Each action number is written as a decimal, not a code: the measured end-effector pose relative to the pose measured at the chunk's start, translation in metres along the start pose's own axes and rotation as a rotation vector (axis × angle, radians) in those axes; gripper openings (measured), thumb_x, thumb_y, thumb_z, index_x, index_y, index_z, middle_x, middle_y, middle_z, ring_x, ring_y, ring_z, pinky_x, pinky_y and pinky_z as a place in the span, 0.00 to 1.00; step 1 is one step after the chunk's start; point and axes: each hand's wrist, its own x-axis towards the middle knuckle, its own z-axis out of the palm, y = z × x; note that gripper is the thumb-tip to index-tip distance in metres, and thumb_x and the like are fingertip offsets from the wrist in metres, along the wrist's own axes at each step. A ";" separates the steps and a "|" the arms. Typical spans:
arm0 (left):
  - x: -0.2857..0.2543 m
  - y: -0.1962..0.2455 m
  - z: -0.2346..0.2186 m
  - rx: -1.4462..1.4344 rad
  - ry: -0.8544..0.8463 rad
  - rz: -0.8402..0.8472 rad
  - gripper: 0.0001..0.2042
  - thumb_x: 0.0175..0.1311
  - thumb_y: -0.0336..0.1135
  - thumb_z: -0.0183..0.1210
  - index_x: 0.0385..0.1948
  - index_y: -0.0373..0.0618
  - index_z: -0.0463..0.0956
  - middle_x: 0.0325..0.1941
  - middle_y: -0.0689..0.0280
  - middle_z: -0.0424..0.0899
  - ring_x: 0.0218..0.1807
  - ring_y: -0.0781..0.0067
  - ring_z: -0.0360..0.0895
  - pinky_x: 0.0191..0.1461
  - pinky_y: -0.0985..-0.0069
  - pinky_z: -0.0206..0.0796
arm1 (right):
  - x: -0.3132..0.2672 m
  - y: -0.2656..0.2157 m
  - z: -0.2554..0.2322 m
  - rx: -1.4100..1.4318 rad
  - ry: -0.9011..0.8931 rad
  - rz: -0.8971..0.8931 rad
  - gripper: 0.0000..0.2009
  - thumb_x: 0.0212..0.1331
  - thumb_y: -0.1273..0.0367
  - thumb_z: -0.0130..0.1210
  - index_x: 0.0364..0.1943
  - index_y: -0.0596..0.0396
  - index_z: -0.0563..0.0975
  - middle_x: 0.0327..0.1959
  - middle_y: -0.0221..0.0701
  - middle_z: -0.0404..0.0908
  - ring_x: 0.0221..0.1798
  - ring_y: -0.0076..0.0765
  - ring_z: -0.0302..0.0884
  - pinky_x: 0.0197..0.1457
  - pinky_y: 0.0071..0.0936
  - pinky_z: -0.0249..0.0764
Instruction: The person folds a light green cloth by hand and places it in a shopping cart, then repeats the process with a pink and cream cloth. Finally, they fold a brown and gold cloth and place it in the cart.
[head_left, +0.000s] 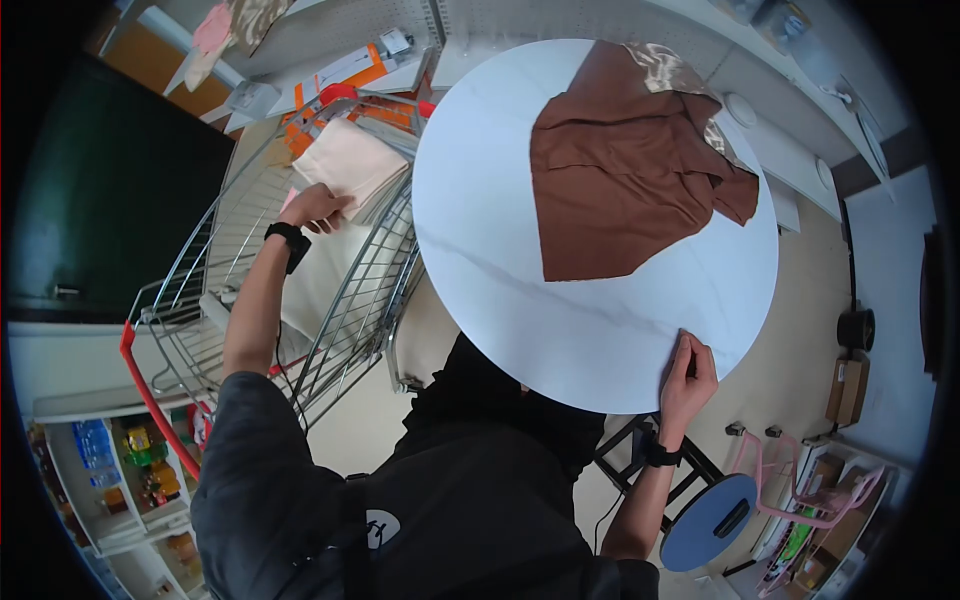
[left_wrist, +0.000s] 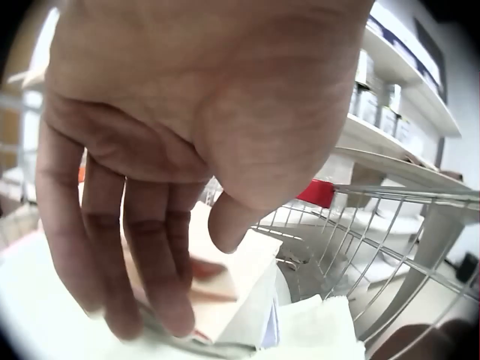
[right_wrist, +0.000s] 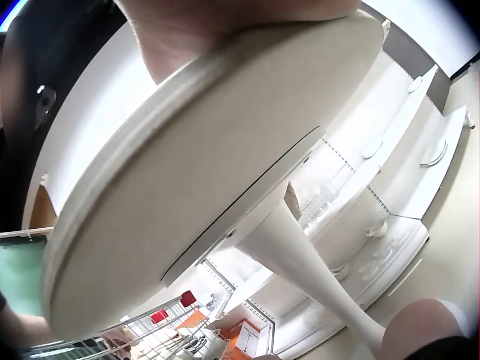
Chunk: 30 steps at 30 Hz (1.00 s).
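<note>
Brown cloth and beige satin lie on the round marbled counter; left of the counter, a shopping cart holds folded cream cloth.

blue stool near pink frame

Brown cloth, grey-veined white tabletop, and perhaps pale-pink fabric

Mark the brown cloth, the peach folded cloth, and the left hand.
Brown cloth (head_left: 620, 165): head view, middle of its fabric.
Peach folded cloth (head_left: 350, 158): head view, its top face.
Left hand (head_left: 314, 207): head view, middle of the hand.
</note>
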 end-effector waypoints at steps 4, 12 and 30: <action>0.033 0.026 -0.020 0.555 0.641 0.262 0.24 0.74 0.57 0.60 0.40 0.41 0.88 0.41 0.53 0.94 0.45 0.46 0.91 0.52 0.51 0.81 | 0.000 0.002 0.000 -0.027 0.040 -0.054 0.07 0.74 0.73 0.61 0.47 0.62 0.87 0.34 0.39 0.86 0.34 0.32 0.80 0.41 0.29 0.75; 0.203 0.048 -0.002 0.384 0.718 0.871 0.30 0.79 0.50 0.55 0.73 0.37 0.70 0.77 0.45 0.74 0.76 0.39 0.72 0.78 0.50 0.64 | 0.003 -0.009 -0.004 -0.081 0.112 -0.095 0.02 0.68 0.75 0.65 0.39 0.58 0.87 0.28 0.38 0.81 0.30 0.46 0.79 0.35 0.38 0.73; 0.250 -0.001 0.090 0.579 0.651 0.490 0.44 0.75 0.67 0.50 0.88 0.66 0.42 0.94 0.60 0.34 0.92 0.45 0.26 0.76 0.12 0.25 | 0.006 -0.007 -0.001 -0.100 0.145 -0.014 0.04 0.67 0.75 0.65 0.41 0.57 0.89 0.23 0.34 0.78 0.23 0.35 0.73 0.28 0.33 0.67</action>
